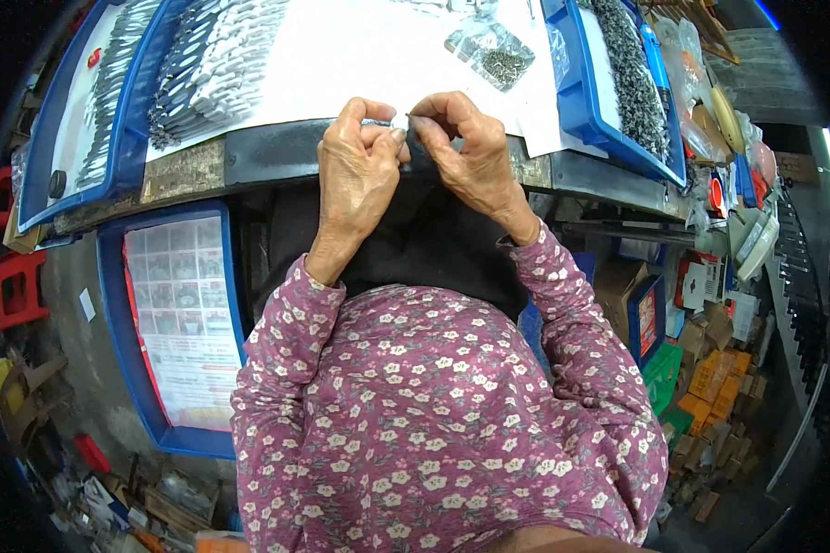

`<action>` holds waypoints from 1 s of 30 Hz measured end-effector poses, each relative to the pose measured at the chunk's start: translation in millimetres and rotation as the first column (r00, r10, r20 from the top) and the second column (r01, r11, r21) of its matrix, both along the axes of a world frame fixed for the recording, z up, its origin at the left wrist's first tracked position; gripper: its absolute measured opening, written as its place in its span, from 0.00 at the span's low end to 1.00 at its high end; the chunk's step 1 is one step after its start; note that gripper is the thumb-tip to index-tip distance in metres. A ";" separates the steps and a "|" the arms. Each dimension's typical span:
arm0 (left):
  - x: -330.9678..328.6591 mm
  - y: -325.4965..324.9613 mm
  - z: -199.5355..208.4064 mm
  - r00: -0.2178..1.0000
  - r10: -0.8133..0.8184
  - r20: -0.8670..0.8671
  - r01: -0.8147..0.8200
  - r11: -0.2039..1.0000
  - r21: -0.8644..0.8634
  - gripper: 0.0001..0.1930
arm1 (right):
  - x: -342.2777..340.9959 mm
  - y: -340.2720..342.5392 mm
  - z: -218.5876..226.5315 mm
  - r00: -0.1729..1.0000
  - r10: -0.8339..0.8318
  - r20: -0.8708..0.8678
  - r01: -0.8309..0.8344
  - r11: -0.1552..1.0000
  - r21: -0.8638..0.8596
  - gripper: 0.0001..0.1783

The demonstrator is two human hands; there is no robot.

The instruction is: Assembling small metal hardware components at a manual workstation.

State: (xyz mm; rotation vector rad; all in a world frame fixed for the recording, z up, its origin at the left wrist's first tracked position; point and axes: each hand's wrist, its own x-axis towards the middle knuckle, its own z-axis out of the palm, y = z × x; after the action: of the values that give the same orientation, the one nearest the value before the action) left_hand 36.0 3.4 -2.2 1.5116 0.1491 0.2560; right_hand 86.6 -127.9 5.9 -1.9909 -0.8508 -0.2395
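Both hands meet over the near edge of the worktable. My left hand (352, 170) is closed in a pinch on a small pale piece (399, 121), largely covered by the fingers. Close beside it, the thumb and forefinger of my right hand (470, 152) pinch something tiny and dark, too small to name. Left of my hands, a heap of slim grey-and-white parts (235, 69) lies on the white sheet (360, 55). Beyond my right hand sits a clear plastic bag of small metal pieces (505, 66).
A blue tray (131, 138) of slim metal parts stands at the left, another blue tray (581, 106) of small dark parts at the right. Below the table are a blue bin (120, 341), a red stool (18, 286) and orange boxes (715, 387).
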 end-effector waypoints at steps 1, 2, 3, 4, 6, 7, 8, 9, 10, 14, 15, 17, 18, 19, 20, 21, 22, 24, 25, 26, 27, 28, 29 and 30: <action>0.1 -0.8 -0.1 1.000 0.008 0.008 -0.008 0.999 0.032 0.05 | 0.2 -0.5 -1.0 1.000 0.000 0.000 0.000 1.000 -0.001 0.05; 0.1 -1.4 -0.4 1.000 0.017 0.016 -0.018 0.998 0.063 0.05 | 0.6 -0.7 -2.0 1.000 0.000 0.018 0.000 1.000 -0.007 0.05; 0.3 -2.1 -1.5 1.000 0.017 0.016 -0.018 0.998 0.063 0.05 | 0.8 -0.8 -2.5 0.999 -0.001 0.036 0.001 1.000 -0.013 0.05; 0.7 -3.0 -3.1 0.999 0.031 0.042 -0.035 0.993 0.110 0.05 | 0.6 -1.0 -1.6 0.999 -0.001 0.036 0.001 1.000 -0.013 0.05; 0.4 -4.1 -3.1 0.997 0.043 0.067 -0.053 0.986 0.156 0.05 | 0.2 -1.3 1.0 0.997 0.008 0.079 -0.004 0.998 -0.059 0.05; -0.6 -4.2 -0.9 0.996 0.043 0.075 -0.058 0.974 0.219 0.05 | 0.7 -2.0 0.7 0.997 0.008 0.078 -0.004 0.998 -0.060 0.05; -1.3 -5.2 1.6 0.996 0.041 0.085 -0.063 0.957 0.284 0.05 | 1.1 -3.6 1.7 0.993 0.019 0.117 -0.012 0.998 -0.066 0.05; -1.5 -6.7 1.8 0.995 0.040 0.086 -0.063 0.956 0.285 0.05 | 1.3 -5.1 2.7 0.987 0.030 0.157 -0.019 0.997 -0.073 0.05; -1.7 -8.3 1.2 0.993 0.039 0.111 -0.074 0.943 0.324 0.05 | 0.5 -6.4 4.3 0.987 0.029 0.158 -0.018 0.997 -0.071 0.05; -4.6 -10.7 5.6 0.995 -0.001 0.098 -0.035 0.930 0.366 0.06 | -0.8 -10.0 6.0 0.994 0.038 0.106 -0.027 0.994 -0.105 0.04; -4.9 -11.8 5.3 0.995 -0.002 0.098 -0.034 0.930 0.366 0.06 | -0.8 -10.9 6.6 0.992 0.050 0.116 -0.037 0.993 -0.111 0.04; -5.6 -14.0 3.5 0.989 0.001 0.146 -0.065 0.898 0.435 0.07 | -2.1 -13.4 8.8 0.999 0.036 0.010 -0.034 0.994 -0.105 0.03; -5.8 -14.7 3.0 0.989 0.001 0.147 -0.066 0.898 0.436 0.07 | -2.6 -14.1 9.6 0.995 0.023 -0.097 -0.033 0.994 -0.100 0.03; -6.0 -15.3 2.7 0.986 -0.004 0.168 -0.075 0.887 0.456 0.07 | -2.7 -14.3 9.7 0.995 0.024 -0.096 -0.033 0.995 -0.099 0.03; -6.1 -15.8 2.5 0.982 -0.010 0.189 -0.083 0.876 0.475 0.07 | -2.7 -14.8 9.3 0.989 0.020 -0.149 -0.030 0.997 -0.068 0.02; -6.5 -16.0 3.1 0.982 -0.010 0.189 -0.083 0.875 0.476 0.07 | -2.7 -15.3 9.2 0.979 0.017 -0.201 -0.025 0.999 -0.037 0.03; -7.0 -16.1 4.1 0.983 -0.018 0.184 -0.076 0.867 0.493 0.07 | -2.5 -15.6 9.9 0.980 0.017 -0.201 -0.025 0.999 -0.036 0.03; -7.1 -16.3 5.1 0.984 -0.028 0.179 -0.068 0.858 0.509 0.07 | -1.7 -16.6 13.1 0.902 0.059 -0.427 -0.035 0.997 0.064 0.05; -6.8 -16.1 5.2 0.982 -0.038 0.185 -0.061 0.861 0.504 0.08 | -1.3 -17.5 13.8 0.902 0.058 -0.427 -0.033 0.997 0.064 0.05; -7.0 -15.3 5.3 0.981 -0.046 0.190 -0.057 0.864 0.500 0.08 | -0.8 -17.9 14.4 0.867 0.099 -0.489 -0.037 0.990 0.135 0.06; -7.4 -14.3 6.1 0.981 -0.045 0.190 -0.058 0.863 0.502 0.08 | -0.2 -18.0 14.7 0.826 0.144 -0.545 -0.036 0.978 0.205 0.06; -7.8 -13.2 7.4 0.982 -0.049 0.184 -0.048 0.871 0.490 0.08 | 0.5 -17.7 14.6 0.826 0.146 -0.545 -0.037 0.978 0.206 0.06; -7.8 -12.7 8.1 0.983 -0.055 0.177 -0.037 0.878 0.477 0.07 | 1.5 -17.8 13.9 0.816 0.172 -0.552 -0.039 0.969 0.244 0.07; -7.8 -12.3 8.9 0.983 -0.056 0.177 -0.036 0.878 0.477 0.07 | 1.9 -18.1 13.3 0.805 0.199 -0.559 -0.041 0.959 0.282 0.09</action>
State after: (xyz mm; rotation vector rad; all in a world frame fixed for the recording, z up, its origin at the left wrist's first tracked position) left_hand 28.2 -8.8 6.6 1.9702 -0.0812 0.4488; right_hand 88.5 -146.0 19.2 -1.6123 -0.5069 0.3193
